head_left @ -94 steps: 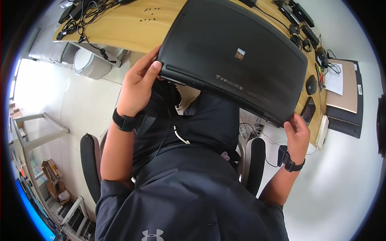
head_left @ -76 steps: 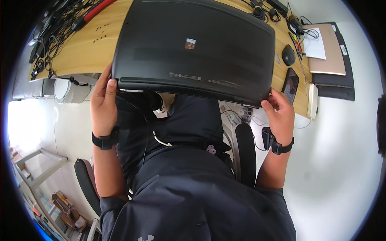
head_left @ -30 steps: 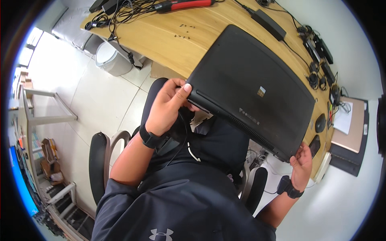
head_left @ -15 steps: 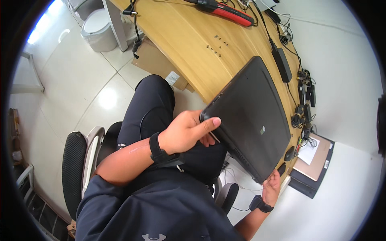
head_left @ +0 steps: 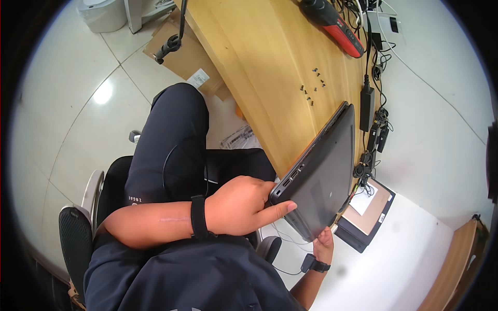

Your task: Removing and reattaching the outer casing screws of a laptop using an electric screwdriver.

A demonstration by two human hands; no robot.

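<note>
A dark laptop point(head_left: 321, 173) is tilted up at the desk's near edge, with its lid closed and a side edge with ports facing left. My left hand point(head_left: 246, 207) grips its near left corner, thumb on the broad dark face and the fingers mostly hidden behind the edge. At the near right corner my right hand point(head_left: 323, 246) holds the laptop, its fingertips pressed against the edge. Beyond the laptop several small dark screws point(head_left: 313, 88) lie scattered on the wooden desk point(head_left: 254, 57).
A red and black handheld tool point(head_left: 342, 39) lies on the far part of the desk. A black power adapter point(head_left: 367, 106) and tangled cables run along the wall side. Flat gold and black items point(head_left: 368, 212) rest at the right. A cardboard box point(head_left: 179, 57) stands beneath the desk.
The laptop has been tipped steeper, so its port edge now shows. Both hands keep hold of it. The view has shifted, bringing more of the right wall into sight.
</note>
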